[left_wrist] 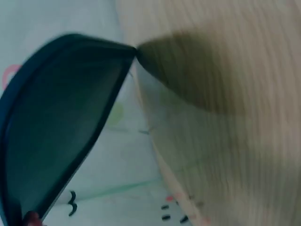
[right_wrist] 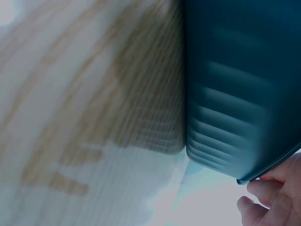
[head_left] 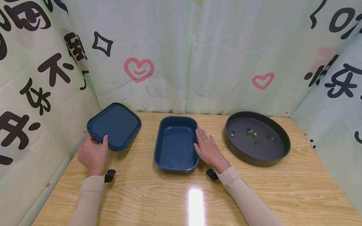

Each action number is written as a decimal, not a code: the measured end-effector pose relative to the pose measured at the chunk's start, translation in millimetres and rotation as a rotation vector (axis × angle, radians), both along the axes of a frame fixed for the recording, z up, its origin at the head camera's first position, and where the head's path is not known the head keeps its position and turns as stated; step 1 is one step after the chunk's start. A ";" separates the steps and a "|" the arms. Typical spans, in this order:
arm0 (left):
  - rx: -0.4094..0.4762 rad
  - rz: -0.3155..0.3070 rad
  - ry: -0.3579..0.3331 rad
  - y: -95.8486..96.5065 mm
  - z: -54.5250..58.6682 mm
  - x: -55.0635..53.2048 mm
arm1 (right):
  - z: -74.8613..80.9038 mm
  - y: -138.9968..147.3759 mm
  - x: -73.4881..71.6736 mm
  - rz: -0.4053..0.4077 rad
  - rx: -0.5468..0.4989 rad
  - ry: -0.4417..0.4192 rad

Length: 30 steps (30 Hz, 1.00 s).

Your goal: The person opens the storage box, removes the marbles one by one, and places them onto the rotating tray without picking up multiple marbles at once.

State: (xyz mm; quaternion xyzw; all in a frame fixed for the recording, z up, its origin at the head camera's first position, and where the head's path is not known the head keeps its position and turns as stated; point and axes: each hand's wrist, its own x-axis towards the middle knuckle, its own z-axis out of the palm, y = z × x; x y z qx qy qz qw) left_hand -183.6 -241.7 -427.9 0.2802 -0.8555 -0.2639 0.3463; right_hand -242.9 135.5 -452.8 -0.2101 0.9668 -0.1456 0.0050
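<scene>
Here the left hand (head_left: 94, 153) pinches a flat rounded lid (head_left: 116, 125); the right hand (head_left: 209, 149), fingers straight, touches a glossy blue tub (head_left: 176, 147)

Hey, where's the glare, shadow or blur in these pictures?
Head view: a bright glare streak on the table, in front of the blue container; left wrist view: dim and soft, with a dark shadow beside the lid; right wrist view: washed-out white at upper left and lower middle, the wood grain blurred.
</scene>
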 end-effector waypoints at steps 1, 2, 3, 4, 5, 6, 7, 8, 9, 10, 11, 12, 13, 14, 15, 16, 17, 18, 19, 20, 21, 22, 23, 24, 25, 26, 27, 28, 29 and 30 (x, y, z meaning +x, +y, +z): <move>-0.025 0.006 -0.020 -2.3 -1.3 1.3 | -0.1 0.1 0.0 0.000 -0.002 -0.004; -0.044 0.009 -0.039 -4.4 -2.4 2.6 | -0.2 0.2 0.0 0.000 -0.002 -0.006; -0.059 0.011 -0.052 -6.0 -2.9 4.1 | -0.2 0.3 0.0 -0.001 -0.003 -0.009; -0.077 0.012 -0.065 -7.6 -3.5 5.6 | -0.2 0.4 0.0 -0.001 -0.004 -0.010; -0.089 0.011 -0.079 -8.9 -3.8 7.0 | -0.3 0.4 0.1 -0.001 -0.004 -0.007; -0.099 0.013 -0.093 -10.3 -4.6 8.3 | -0.3 0.5 0.2 -0.001 -0.004 -0.007; -0.101 0.013 -0.112 -11.5 -5.0 9.7 | -0.2 0.5 0.3 -0.001 -0.005 -0.006; -0.098 0.008 -0.135 -12.7 -5.5 11.1 | -0.3 0.5 0.5 -0.001 -0.005 -0.002; -0.091 0.004 -0.162 -14.0 -6.1 12.4 | -0.3 0.5 0.5 -0.001 -0.006 -0.001; -0.075 -0.002 -0.199 -15.4 -6.6 13.7 | -0.4 0.6 0.5 -0.001 -0.007 0.000; -0.048 -0.010 -0.240 -16.8 -7.2 15.0 | -0.5 0.6 0.6 -0.002 -0.007 -0.001; -0.019 -0.022 -0.283 -18.4 -8.1 16.2 | -0.6 0.7 0.6 -0.002 -0.007 -0.004; 0.017 -0.037 -0.334 -20.0 -8.6 17.6 | -0.8 0.9 0.6 -0.002 -0.006 -0.004; 0.054 -0.053 -0.379 -21.8 -9.3 18.8 | -0.9 0.9 0.6 -0.004 -0.005 -0.005; 0.092 -0.068 -0.419 -23.8 -10.2 19.8 | -0.8 0.9 0.6 -0.005 -0.004 -0.008; 0.130 -0.082 -0.455 -25.7 -11.1 20.5 | -0.8 0.9 0.7 -0.007 -0.004 -0.010; 0.161 -0.098 -0.485 -27.7 -12.3 21.1 | -0.9 0.8 0.8 -0.007 -0.004 -0.013; 0.186 -0.114 -0.509 -29.8 -13.4 21.6 | -0.9 0.8 0.8 -0.007 -0.005 -0.014; 0.204 -0.126 -0.532 -31.6 -14.5 22.0 | -1.0 0.7 0.8 -0.007 -0.006 -0.015; 0.221 -0.139 -0.551 -33.2 -15.5 22.5 | -1.0 0.5 0.8 -0.007 -0.007 -0.015; 0.236 -0.154 -0.569 -34.7 -16.7 22.9 | -1.2 0.5 0.8 -0.007 -0.007 -0.015; 0.246 -0.170 -0.586 -36.0 -17.8 23.3 | -1.4 0.5 0.7 -0.007 -0.007 -0.015; 0.255 -0.188 -0.603 -37.3 -19.1 23.7 | -1.5 0.5 0.6 -0.006 -0.007 -0.012; 0.261 -0.204 -0.619 -38.4 -20.2 24.2 | -1.5 0.5 0.7 -0.006 -0.006 -0.009; 0.266 -0.219 -0.634 -39.6 -21.5 24.7 | -1.4 0.6 0.7 -0.005 -0.005 -0.007; 0.272 -0.233 -0.646 -40.6 -22.6 25.2 | -1.2 0.6 0.8 -0.004 -0.005 -0.004; 0.272 -0.247 -0.656 -41.7 -23.9 25.5 | -1.2 0.5 0.7 -0.003 -0.006 -0.002; 0.272 -0.254 -0.665 -42.6 -25.0 25.7 | -1.0 0.4 0.7 -0.003 -0.005 -0.001; 0.275 -0.260 -0.674 -43.4 -25.8 25.9 | -0.5 0.2 0.7 -0.002 -0.004 -0.001; 0.278 -0.263 -0.682 -43.9 -26.4 26.1 | -0.1 0.0 0.7 -0.002 -0.004 -0.001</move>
